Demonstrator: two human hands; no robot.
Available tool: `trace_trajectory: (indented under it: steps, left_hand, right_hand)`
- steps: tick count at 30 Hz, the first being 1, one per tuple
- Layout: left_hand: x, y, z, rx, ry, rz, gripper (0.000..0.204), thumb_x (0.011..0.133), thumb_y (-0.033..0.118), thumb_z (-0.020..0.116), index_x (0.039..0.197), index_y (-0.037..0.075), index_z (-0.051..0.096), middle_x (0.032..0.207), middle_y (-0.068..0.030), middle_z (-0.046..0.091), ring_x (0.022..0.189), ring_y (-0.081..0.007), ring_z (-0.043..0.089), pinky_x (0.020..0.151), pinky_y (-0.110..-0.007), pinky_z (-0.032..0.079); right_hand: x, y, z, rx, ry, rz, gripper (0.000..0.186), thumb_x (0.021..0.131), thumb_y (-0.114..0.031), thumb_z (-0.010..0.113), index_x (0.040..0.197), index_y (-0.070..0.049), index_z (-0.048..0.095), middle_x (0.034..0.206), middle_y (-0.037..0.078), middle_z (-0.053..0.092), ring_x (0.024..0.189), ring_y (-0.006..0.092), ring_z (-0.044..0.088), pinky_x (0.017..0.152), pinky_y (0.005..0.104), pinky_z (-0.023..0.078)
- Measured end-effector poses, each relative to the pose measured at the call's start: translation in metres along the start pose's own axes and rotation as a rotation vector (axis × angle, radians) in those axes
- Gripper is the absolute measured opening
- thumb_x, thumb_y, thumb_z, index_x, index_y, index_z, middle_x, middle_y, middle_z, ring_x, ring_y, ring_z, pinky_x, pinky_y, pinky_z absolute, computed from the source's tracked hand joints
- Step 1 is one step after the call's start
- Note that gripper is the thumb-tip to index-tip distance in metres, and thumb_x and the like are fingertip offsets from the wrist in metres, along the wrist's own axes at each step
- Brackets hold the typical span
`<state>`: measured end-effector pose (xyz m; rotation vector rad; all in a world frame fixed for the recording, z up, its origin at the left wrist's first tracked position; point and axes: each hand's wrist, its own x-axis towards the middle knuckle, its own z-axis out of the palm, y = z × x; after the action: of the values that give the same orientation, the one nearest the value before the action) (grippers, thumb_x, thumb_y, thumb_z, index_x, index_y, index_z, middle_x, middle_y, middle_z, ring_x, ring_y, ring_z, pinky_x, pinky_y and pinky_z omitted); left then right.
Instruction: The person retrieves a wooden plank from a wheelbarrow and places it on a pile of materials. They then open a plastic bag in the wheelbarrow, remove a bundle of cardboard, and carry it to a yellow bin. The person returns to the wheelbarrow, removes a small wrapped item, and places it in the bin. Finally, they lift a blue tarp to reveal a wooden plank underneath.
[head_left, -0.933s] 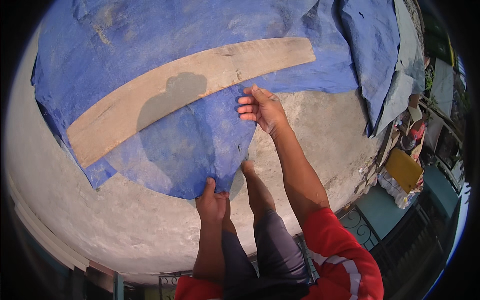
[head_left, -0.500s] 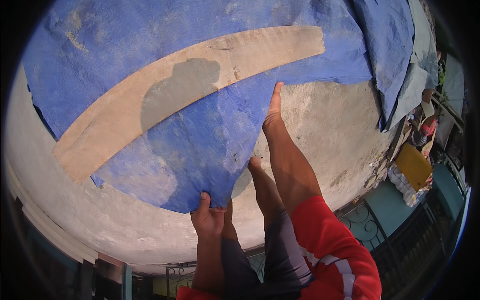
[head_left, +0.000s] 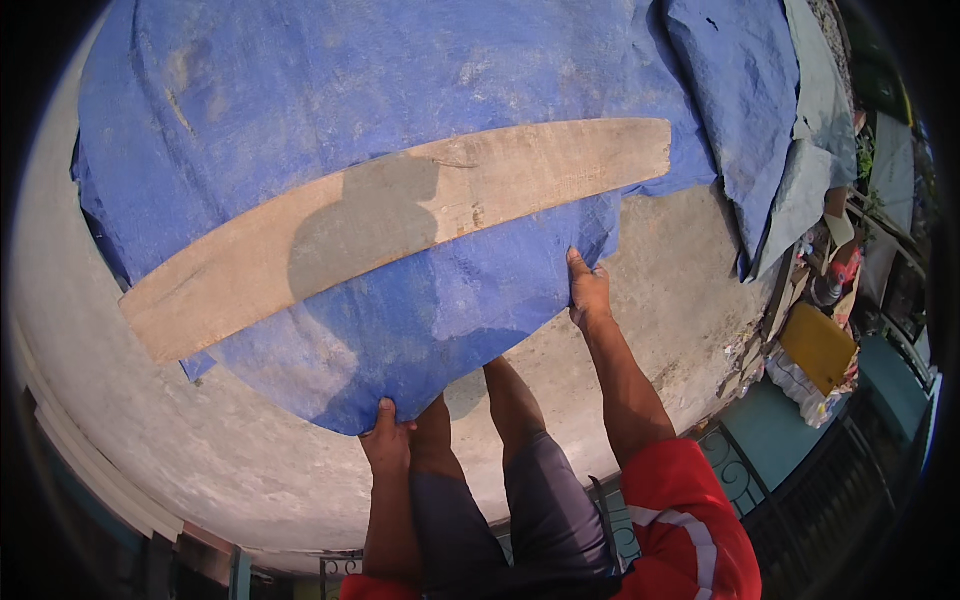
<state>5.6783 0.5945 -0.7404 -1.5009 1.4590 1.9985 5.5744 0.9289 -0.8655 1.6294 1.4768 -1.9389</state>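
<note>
A worn blue tarp [head_left: 390, 330] spreads over the ground, with a long wooden plank [head_left: 545, 165] lying across it. My left hand [head_left: 388, 440] grips the tarp's near edge, thumb on top and fingers beneath. Farther right, my right hand [head_left: 590, 288] pinches another part of the same edge, its thumb showing on the upper side. Between the hands the edge is lifted off the concrete and runs slantwise up to the right. My shadow falls on the plank and the tarp.
Bare concrete [head_left: 680, 265] shows right of the tarp. A folded stretch of blue and grey tarp [head_left: 735, 110] lies at the far right. Beside it are a yellow panel [head_left: 818, 348] and scrap. Metal railings [head_left: 735, 470] stand beyond the concrete's near edge.
My right hand has come back nearer and to the right, now holding the tarp's edge. The folded flap between my hands has opened out. My left hand keeps its grip, shifted slightly.
</note>
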Motion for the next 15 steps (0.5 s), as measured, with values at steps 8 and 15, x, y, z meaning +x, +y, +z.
trace_trajectory:
  steps: [8,15]
  left_hand:
    - [0.003,-0.004,-0.029,0.096,-0.031,0.003,0.032,0.092,0.018,0.060,0.119,0.007,0.048,0.101,-0.0072,0.058,0.076,-0.0166,0.059,0.052,-0.030,0.048]
    - [0.013,-0.004,-0.033,0.150,-0.019,0.008,0.031,0.090,0.019,0.063,0.114,0.004,0.052,0.098,-0.0071,0.060,0.076,-0.0176,0.060,0.053,-0.030,0.051]
  right_hand:
    - [-0.030,0.032,-0.016,0.028,0.060,-0.031,0.041,0.092,-0.027,0.062,0.114,0.007,0.055,0.104,0.014,0.064,0.091,0.0197,0.060,0.084,0.0325,0.048]
    - [-0.010,0.066,-0.027,-0.077,0.061,-0.147,0.047,0.091,-0.029,0.063,0.118,0.007,0.051,0.108,0.015,0.062,0.094,0.0210,0.059,0.086,0.0325,0.048]
